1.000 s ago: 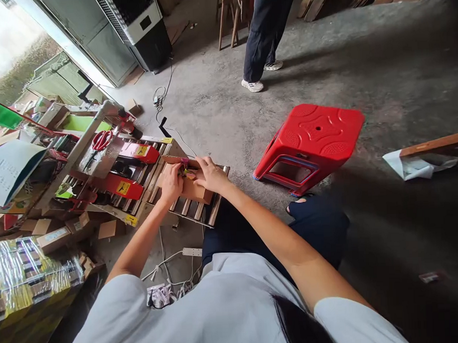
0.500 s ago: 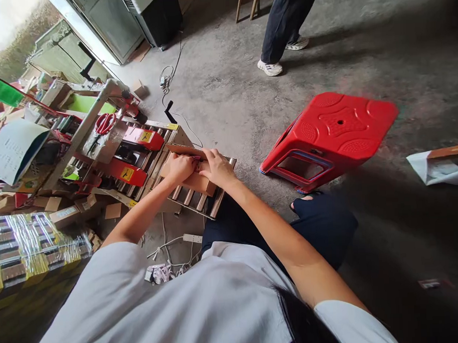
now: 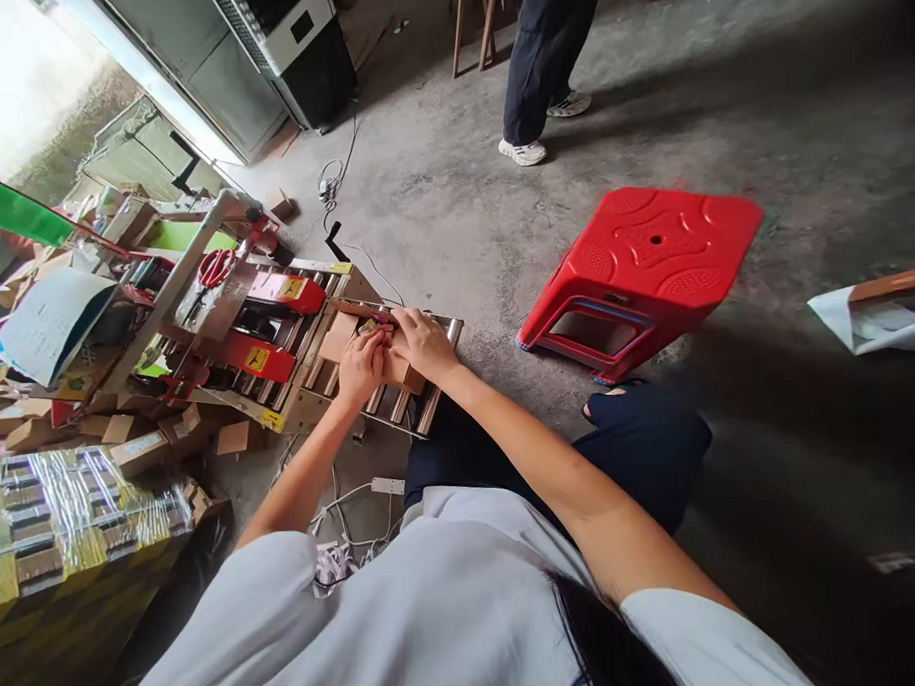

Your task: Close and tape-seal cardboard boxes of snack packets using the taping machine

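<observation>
A small open cardboard box (image 3: 405, 373) sits on the roller conveyor (image 3: 428, 412) in front of me, its flaps raised or folded outward. My left hand (image 3: 361, 366) is over the box's opening with bent fingers, touching small dark and reddish contents that are too small to make out. My right hand (image 3: 426, 346) grips the box at its right side, fingers over the edge and thumb toward the inside. The fingertips of both hands are close together, and they partly hide what lies in the box.
Left of the box stands a carton-sealing machine (image 3: 257, 358) with red guides; red scissors (image 3: 216, 268) lie on it. A red plastic stool (image 3: 656, 241) stands to the right. Cardboard boxes pile up at left. Another person's legs (image 3: 542, 70) are farther back. Cables and a power strip (image 3: 387, 486) lie below.
My left hand has shifted from the box's far side toward its near side, uncovering the left flap and some contents. My right hand stays at the box. The camera view has shifted slightly.
</observation>
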`<state>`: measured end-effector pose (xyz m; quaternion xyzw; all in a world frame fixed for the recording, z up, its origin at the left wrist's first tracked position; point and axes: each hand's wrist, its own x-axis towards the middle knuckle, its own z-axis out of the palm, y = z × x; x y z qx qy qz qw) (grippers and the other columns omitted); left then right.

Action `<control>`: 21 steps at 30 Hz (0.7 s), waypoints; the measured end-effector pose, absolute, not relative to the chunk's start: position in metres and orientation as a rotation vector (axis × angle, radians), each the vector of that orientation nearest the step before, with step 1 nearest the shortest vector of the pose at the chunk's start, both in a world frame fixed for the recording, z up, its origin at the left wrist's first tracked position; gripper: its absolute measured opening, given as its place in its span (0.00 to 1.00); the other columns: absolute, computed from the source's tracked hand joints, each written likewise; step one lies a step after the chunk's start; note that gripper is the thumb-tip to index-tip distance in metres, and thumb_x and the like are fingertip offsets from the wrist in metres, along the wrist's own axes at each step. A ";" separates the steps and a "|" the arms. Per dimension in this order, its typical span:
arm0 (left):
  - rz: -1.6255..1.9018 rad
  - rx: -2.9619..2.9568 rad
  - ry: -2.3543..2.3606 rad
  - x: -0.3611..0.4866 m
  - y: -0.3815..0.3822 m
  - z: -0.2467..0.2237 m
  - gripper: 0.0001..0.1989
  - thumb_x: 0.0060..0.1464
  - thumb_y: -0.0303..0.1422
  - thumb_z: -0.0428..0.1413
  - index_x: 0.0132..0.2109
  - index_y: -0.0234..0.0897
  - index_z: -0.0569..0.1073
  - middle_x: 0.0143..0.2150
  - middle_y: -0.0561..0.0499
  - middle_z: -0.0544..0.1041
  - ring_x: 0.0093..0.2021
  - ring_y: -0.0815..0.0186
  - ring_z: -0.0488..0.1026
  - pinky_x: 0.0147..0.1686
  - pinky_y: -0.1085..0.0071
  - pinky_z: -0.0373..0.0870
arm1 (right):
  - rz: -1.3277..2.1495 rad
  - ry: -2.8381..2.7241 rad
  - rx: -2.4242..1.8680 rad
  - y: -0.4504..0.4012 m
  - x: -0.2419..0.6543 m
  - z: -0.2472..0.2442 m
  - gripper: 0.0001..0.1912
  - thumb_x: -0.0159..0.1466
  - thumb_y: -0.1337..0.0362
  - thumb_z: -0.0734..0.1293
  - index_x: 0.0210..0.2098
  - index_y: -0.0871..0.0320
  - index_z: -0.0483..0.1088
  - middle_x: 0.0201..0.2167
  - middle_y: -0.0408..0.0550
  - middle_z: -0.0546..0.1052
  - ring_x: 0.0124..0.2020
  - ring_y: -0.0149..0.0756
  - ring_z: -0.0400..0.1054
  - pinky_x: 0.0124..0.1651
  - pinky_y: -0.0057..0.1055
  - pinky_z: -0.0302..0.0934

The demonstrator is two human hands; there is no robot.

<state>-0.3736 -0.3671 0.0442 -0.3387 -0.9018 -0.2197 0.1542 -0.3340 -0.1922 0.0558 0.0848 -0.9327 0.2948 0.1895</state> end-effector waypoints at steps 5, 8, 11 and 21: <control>-0.605 -0.895 -2.685 -0.379 -0.372 0.045 0.14 0.64 0.33 0.44 0.38 0.37 0.73 0.40 0.41 0.76 0.47 0.56 0.73 0.53 0.57 0.69 | 0.796 -2.598 0.426 -0.191 -0.324 0.041 0.15 0.70 0.66 0.62 0.56 0.57 0.70 0.58 0.54 0.73 0.61 0.46 0.64 0.64 0.46 0.56; -0.775 -0.599 -2.496 -0.354 -0.368 0.033 0.16 0.66 0.38 0.43 0.48 0.35 0.71 0.51 0.35 0.73 0.58 0.54 0.68 0.60 0.53 0.63 | 0.873 -2.614 0.422 -0.189 -0.315 0.038 0.15 0.71 0.64 0.61 0.54 0.57 0.73 0.60 0.53 0.73 0.64 0.45 0.62 0.66 0.46 0.55; -0.778 -0.586 -2.509 -0.324 -0.360 0.027 0.26 0.65 0.43 0.44 0.65 0.34 0.60 0.68 0.31 0.59 0.71 0.51 0.52 0.69 0.47 0.48 | 1.040 -2.594 0.414 -0.185 -0.307 0.041 0.15 0.69 0.62 0.64 0.52 0.58 0.75 0.61 0.54 0.72 0.65 0.46 0.61 0.68 0.49 0.55; -0.494 -0.770 -2.787 -0.368 -0.391 0.042 0.35 0.60 0.49 0.53 0.69 0.35 0.61 0.72 0.38 0.57 0.73 0.50 0.50 0.71 0.50 0.45 | 1.904 -2.228 0.039 -0.168 -0.304 0.054 0.14 0.64 0.57 0.66 0.45 0.55 0.78 0.46 0.49 0.81 0.49 0.41 0.76 0.55 0.40 0.71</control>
